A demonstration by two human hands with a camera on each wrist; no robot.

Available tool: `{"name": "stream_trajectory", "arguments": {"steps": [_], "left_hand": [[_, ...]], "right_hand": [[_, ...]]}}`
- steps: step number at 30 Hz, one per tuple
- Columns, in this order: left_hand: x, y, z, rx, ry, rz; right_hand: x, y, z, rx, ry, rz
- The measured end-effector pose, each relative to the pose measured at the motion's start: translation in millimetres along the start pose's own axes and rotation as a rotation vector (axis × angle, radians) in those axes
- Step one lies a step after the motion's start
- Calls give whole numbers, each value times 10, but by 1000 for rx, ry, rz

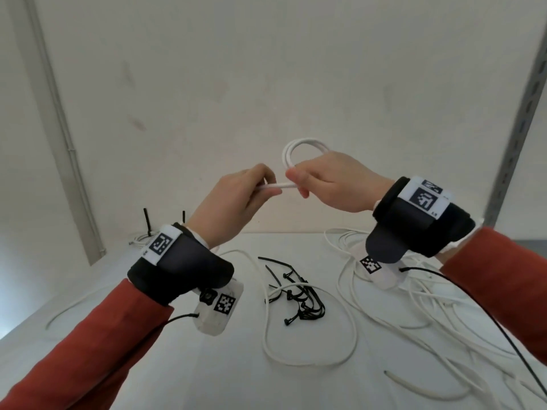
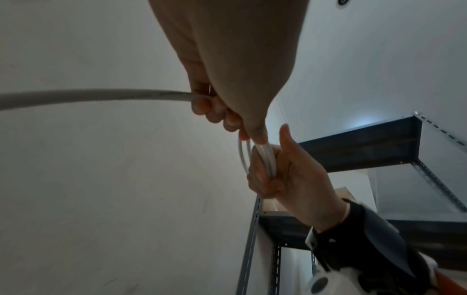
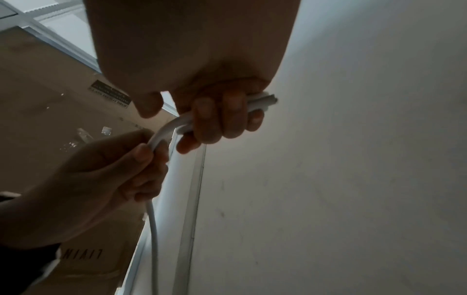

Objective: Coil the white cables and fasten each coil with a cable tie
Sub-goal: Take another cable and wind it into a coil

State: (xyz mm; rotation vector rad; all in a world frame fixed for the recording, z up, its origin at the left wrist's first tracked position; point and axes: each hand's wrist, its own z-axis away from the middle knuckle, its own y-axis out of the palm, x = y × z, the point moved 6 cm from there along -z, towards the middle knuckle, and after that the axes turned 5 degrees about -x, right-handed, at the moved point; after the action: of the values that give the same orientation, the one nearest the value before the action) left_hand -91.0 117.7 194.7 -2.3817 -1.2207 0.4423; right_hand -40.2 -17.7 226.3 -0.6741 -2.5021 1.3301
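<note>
At the left edge of the head view a pale strip (image 1: pixel 63 128) slants down the wall (image 1: pixel 207 69). Bare tabletop shows in the lower left and lower centre of the table (image 1: pixel 207 374), between the red sleeves. The left hand (image 1: pixel 233 199), raised at mid-frame, has its fingers curled round a straight run of the white cable (image 1: pixel 275 186); the right wrist view shows the cable hanging on below that fist. Just to its right, nearly touching, the right hand (image 1: pixel 334 184) clasps the coil (image 1: pixel 306 142), whose loops stand above the knuckles against the bare wall. Both hands are well above the table. Below them, black ties (image 1: pixel 305 303) lie in a heap at centre. Loose cables (image 1: pixel 444 297) sprawl over the lower right, out to the frame's edge. A grey slotted post (image 1: pixel 521 113) lines the right edge.
</note>
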Motion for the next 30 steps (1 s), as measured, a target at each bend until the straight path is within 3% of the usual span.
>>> {"name": "stream_trajectory", "arguments": {"steps": [6, 13, 17, 22, 26, 30], "left_hand": [[-81, -134, -105, -104, -1, 106], [-109, -82, -176, -64, -89, 373], [-139, -46, -172, -28, -206, 607], [-190, 23, -147, 10, -364, 843], [-172, 10, -152, -63, -512, 889], [-132, 53, -141, -8, -629, 944]], "right_hand": [[43, -19, 27, -7, 81, -536], [111, 33, 25, -101, 179, -1135], [115, 54, 49, -189, 271, -1283], [75, 135, 90, -305, 380, -1291], [194, 260, 145, -212, 336, -1509], [307, 311, 209, -50, 288, -1722]]}}
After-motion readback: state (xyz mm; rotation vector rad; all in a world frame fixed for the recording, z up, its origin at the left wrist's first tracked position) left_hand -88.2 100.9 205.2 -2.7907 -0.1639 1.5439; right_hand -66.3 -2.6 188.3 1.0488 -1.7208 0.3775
